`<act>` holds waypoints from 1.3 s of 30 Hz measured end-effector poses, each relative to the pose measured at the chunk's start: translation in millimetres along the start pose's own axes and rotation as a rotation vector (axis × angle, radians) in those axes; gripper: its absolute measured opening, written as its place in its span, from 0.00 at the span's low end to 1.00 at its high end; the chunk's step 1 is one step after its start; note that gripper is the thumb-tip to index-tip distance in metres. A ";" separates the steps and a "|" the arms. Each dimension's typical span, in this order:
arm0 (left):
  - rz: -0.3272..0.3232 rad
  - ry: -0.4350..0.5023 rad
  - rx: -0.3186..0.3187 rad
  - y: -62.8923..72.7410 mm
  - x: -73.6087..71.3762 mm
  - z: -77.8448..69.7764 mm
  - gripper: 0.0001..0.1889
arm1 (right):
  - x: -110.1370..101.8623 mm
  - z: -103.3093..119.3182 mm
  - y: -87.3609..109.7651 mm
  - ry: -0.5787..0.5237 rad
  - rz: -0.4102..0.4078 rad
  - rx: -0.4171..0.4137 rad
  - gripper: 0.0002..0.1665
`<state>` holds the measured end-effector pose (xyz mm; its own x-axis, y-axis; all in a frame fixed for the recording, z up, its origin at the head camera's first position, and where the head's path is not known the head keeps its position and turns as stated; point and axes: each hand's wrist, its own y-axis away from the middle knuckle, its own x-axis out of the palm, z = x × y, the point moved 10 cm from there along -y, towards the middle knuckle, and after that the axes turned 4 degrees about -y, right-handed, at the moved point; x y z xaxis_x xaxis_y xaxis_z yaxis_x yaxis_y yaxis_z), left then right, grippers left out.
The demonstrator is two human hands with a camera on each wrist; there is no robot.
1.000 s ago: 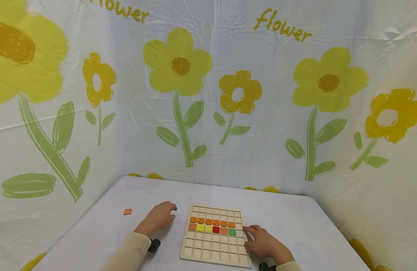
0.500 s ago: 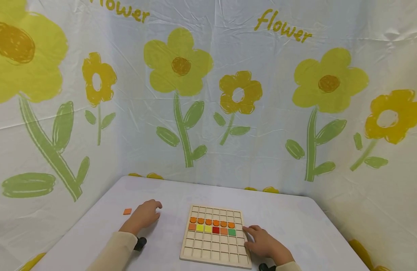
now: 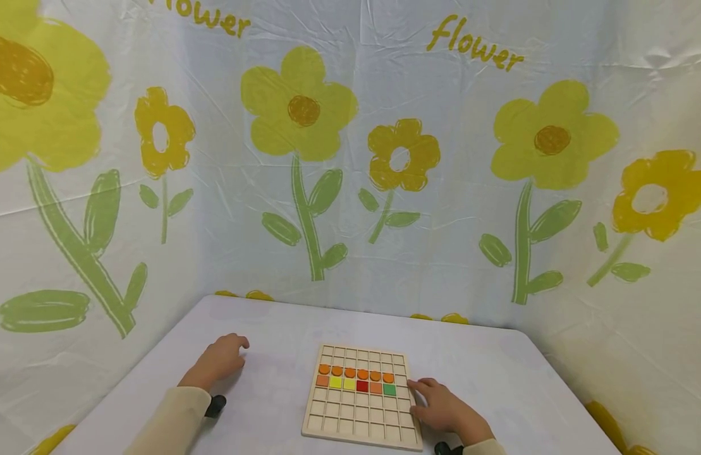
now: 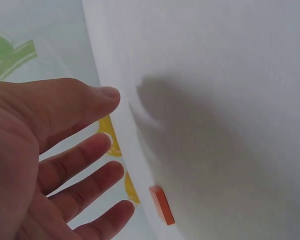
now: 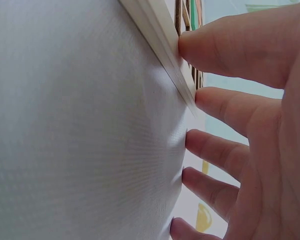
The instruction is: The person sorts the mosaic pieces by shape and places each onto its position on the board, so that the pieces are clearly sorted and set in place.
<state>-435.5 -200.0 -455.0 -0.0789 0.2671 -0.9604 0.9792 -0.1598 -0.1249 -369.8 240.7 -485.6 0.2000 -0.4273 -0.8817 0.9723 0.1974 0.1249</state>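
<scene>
A pale wooden grid board (image 3: 347, 412) lies on the table in the head view. One of its rows carries several orange round discs (image 3: 350, 373); the row in front bears square tiles in orange, yellow, red (image 3: 362, 385) and green (image 3: 389, 389). My left hand (image 3: 218, 363) hovers over the table left of the board, fingers loose and holding nothing. Below it, in the left wrist view, lies a loose orange square tile (image 4: 162, 205), hidden behind that hand in the head view. My right hand (image 3: 441, 405) touches the board's right edge with thumb and index fingertip, its other fingertips at the tabletop.
The white table (image 3: 282, 341) has a rounded far edge. A white cloth (image 3: 361, 253) printed with yellow flowers hangs around its back and sides. Each wrist wears a small black device, such as the left one (image 3: 216, 406).
My left hand has moved left across the table, away from the board, and now covers the loose orange tile in the head view. My right hand has stayed at the board's edge.
</scene>
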 end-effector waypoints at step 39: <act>0.067 -0.053 -0.056 1.6 -9.1 48.5 0.03 | 1.6 -4.2 -3.2 -0.014 0.010 0.033 0.34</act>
<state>-442.3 -248.7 -458.5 -0.0209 0.2061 -0.9783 0.9914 -0.1223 -0.0469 -373.1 243.1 -489.4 0.2108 -0.4383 -0.8737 0.9738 0.1723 0.1485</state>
